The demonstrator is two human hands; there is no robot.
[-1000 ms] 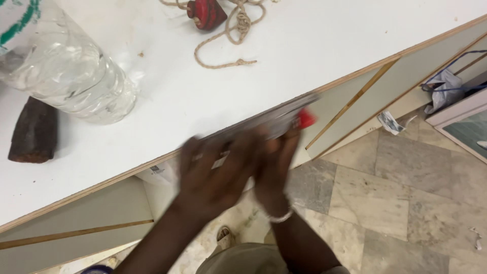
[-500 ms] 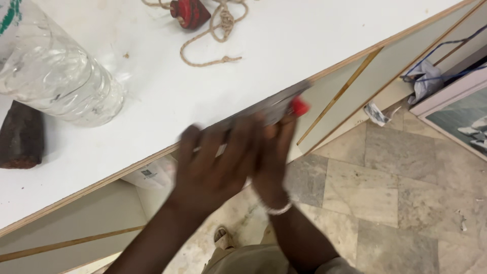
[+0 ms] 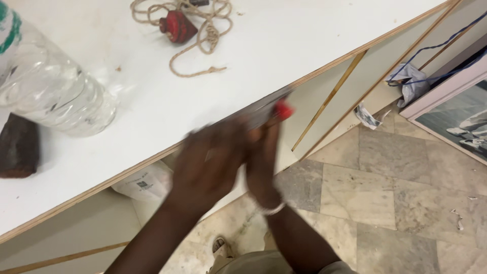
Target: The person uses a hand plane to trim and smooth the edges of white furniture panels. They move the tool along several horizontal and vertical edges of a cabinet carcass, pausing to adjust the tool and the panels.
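Both hands press together around a thin grey tool with a red tip (image 3: pixel 283 108), the left hand (image 3: pixel 210 165) and the right hand (image 3: pixel 262 152) palm to palm, both blurred, so how the fingers lie on the shaft cannot be told. That tool runs along the near edge of the white bench (image 3: pixel 284 45), its red end poking out past the right hand's fingers toward the bench's right side. A pale band (image 3: pixel 274 208) sits on the right wrist. Back on the bench top lie a red wooden spinning top (image 3: pixel 177 27) tangled in a tan cord (image 3: pixel 200 48) near the far edge, a clear plastic bottle (image 3: pixel 53 94) on its side toward the left, and a dark brown block (image 3: pixel 18 147) just beside the bottle at the left edge. Nothing lies between the hands and the edge. Below spreads a marble tile floor (image 3: pixel 395 193). Compared with half a second ago, the hands sit a little further right along the edge, and are again blurred.
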